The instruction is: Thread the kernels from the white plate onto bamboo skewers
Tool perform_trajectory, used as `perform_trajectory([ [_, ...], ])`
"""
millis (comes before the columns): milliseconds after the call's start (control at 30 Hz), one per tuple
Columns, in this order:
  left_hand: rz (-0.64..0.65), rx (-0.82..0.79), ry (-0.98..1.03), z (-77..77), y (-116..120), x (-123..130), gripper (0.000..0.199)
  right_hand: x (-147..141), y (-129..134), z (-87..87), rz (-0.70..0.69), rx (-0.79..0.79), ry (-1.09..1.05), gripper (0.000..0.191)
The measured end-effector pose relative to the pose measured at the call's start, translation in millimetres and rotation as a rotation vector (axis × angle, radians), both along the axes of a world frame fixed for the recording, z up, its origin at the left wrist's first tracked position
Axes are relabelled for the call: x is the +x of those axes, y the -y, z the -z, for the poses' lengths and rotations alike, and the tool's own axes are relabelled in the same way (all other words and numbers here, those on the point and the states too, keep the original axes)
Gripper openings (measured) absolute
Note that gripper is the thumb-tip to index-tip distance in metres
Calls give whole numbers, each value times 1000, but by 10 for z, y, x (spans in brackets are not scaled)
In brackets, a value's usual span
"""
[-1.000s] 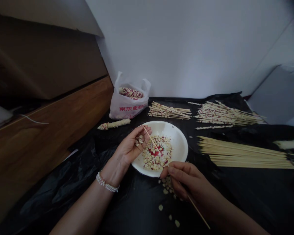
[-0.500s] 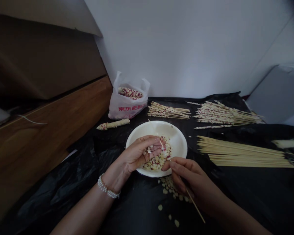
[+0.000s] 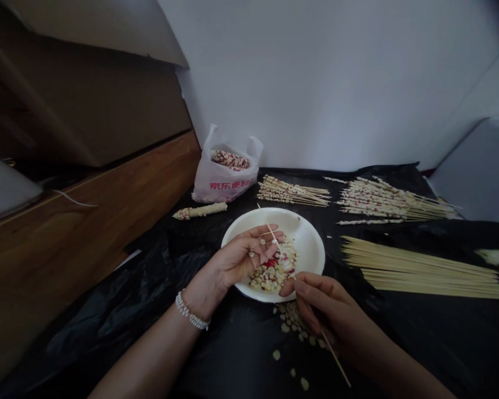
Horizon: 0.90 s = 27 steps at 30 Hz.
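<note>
My left hand point(image 3: 249, 253), palm up over the white bowl point(image 3: 311, 244), holds a few pale kernels on its half-curled fingers. Between thumb and fingers, my right hand point(image 3: 320, 302) grips a thin wooden skewer point(image 3: 336, 357). The skewer slants up and left past the left fingertips, and white pieces seem threaded on its upper part. Red, white and yellow corn kernels point(image 3: 268, 277) lie in the bowl below the hands. Loose pale kernels point(image 3: 291, 321) are scattered on the black sheet in front of the bowl.
Behind the bowl are a plastic bag point(image 3: 227, 180) with corn cobs and two piles of threaded skewers point(image 3: 293, 191) point(image 3: 374, 199). Bare skewers point(image 3: 424, 266) lie at right. A mostly stripped cob point(image 3: 202, 210) is at left, near a wooden board point(image 3: 149, 188).
The whole view has shifted slightly, moving the scene to the right. The skewer tip shows farther up beyond my left fingers, whose kernels look fewer and more spread out.
</note>
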<state>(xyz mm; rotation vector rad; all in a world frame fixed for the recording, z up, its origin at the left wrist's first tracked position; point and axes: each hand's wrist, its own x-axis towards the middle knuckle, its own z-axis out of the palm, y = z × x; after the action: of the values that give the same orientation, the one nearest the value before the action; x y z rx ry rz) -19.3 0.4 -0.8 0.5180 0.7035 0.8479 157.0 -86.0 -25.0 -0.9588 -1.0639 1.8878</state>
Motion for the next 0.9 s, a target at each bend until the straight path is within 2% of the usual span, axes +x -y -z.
perform_trajectory([
  [67,-37,-9,5,4,3,4,58,-6,6,11,-3,-10,17,32],
  [133,-62,-21,-6,9,5,7,54,-11,4,43,-8,-29,23,34],
  [333,-83,0,25,28,-18,-31,22,-26,-16,134,-18,-54,14,37],
  [467,-31,17,73,55,-56,-84,15,-30,-16,139,-11,-69,5,37],
  [700,34,57,28,51,-30,-101,14,-29,1,150,39,-36,68,37],
  [900,111,115,-5,45,-15,-78,13,-23,27,116,19,-57,80,33],
])
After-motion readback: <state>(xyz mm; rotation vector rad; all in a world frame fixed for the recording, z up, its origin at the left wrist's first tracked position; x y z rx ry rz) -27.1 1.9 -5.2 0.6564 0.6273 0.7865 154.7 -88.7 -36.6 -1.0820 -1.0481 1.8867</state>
